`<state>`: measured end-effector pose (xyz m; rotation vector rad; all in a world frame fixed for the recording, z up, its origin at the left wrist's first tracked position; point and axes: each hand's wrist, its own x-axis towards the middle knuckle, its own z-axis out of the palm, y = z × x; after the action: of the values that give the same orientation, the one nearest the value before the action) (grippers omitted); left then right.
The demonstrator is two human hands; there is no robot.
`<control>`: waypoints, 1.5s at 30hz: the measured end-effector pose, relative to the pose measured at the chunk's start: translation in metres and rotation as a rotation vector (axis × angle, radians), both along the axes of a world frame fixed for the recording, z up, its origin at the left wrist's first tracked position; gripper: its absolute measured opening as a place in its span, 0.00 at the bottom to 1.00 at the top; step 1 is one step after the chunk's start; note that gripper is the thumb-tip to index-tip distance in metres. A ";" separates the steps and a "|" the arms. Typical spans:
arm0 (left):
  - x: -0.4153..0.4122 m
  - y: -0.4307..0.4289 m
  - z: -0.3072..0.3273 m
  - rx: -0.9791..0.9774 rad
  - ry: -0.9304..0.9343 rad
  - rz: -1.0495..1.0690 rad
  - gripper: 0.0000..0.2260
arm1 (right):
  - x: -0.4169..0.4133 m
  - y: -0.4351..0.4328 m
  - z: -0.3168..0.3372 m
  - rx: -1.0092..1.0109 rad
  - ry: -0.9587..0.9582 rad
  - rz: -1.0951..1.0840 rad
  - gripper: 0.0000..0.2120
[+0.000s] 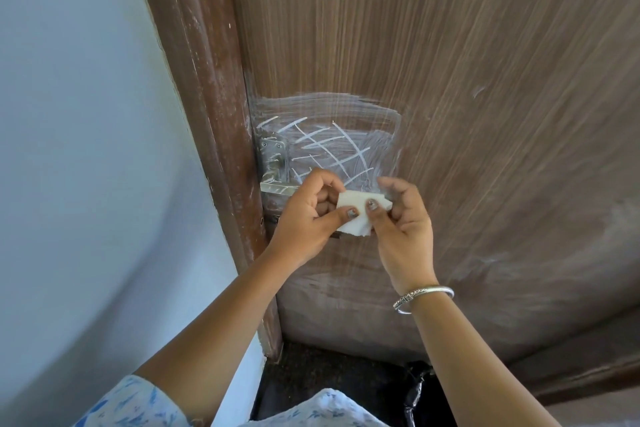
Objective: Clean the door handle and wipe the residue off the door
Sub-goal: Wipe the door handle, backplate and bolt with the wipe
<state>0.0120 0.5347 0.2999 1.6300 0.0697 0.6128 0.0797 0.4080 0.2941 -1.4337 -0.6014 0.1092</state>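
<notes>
A brown wood-grain door (450, 62) fills the view. White crossed streaks and smeared residue (329, 139) cover it just right of the silver door handle (275, 163), whose lever is partly hidden behind my left hand. Both hands pinch a small folded white cloth (360, 215) in front of the door, below the streaks. My left hand (308, 218) grips its left edge with thumb and curled fingers. My right hand (401, 222) holds its right edge, thumb on top. A silver bangle sits on my right wrist.
The dark brown door frame (207, 114) runs down the left of the door, with a pale blue wall (86, 149) beyond it. More faint white smears (519, 270) spread over the lower door. A dark floor (329, 378) and a crumpled black plastic bag (415, 392) lie below.
</notes>
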 end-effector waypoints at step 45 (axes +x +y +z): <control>-0.023 0.087 -0.031 0.190 -0.010 0.604 0.13 | 0.019 0.167 0.035 -0.563 -1.305 -0.281 0.11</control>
<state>-0.0111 0.6215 0.2686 1.7926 0.5234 1.1131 0.0984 0.5749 0.3286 -2.0335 -1.4785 -1.0298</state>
